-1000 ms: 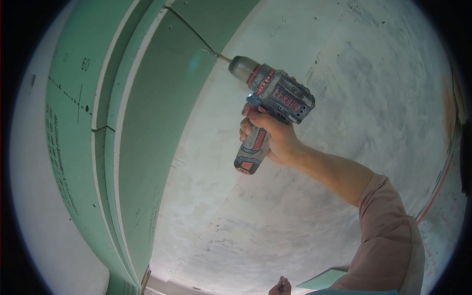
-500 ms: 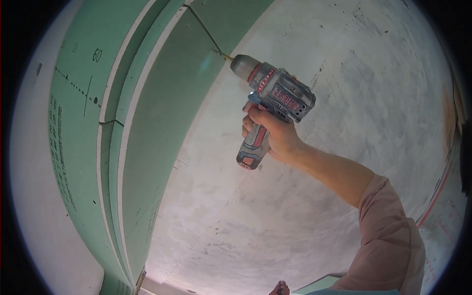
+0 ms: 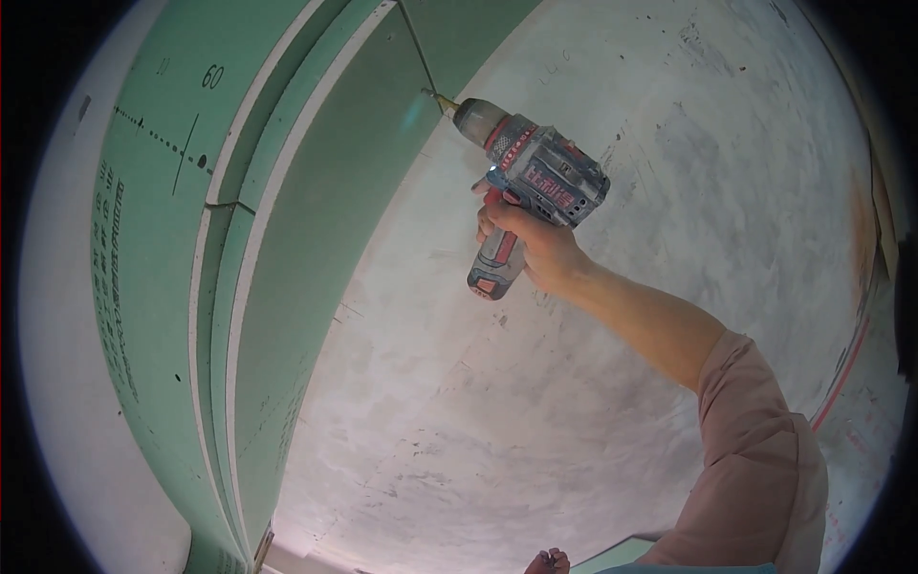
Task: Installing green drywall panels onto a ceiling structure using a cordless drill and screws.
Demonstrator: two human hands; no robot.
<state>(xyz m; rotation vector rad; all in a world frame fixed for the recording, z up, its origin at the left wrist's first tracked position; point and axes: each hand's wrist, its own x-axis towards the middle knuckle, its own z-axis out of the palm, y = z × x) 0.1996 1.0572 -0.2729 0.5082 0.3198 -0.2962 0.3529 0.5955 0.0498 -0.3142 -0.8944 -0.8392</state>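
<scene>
My right hand point(image 3: 540, 244) is wrapped round the handle of a black and red cordless drill point(image 3: 545, 172), with a finger at its trigger. From the drill's chuck a short yellowish bit point(image 3: 445, 102) points up and left. Its tip meets the green plasterboard point(image 3: 316, 182) beside a dark seam point(image 3: 418, 48), close to the board's right edge. Whether a screw sits at the tip is too small to tell. A bluish patch of light falls on the board by the tip. My left hand is not in view.
Layered green boards with pale cut edges point(image 3: 199, 297) curve down the left side. Behind the drill spreads a grey, smeared wall point(image 3: 612, 383) meeting the green board. At the lower edge, what look like bare toes point(image 3: 549, 561) show near my pink sleeve point(image 3: 746, 459).
The view has shifted slightly, with the boards lying a little further right and higher. The drill's battery end has risen in the picture, while its bit stays at the seam.
</scene>
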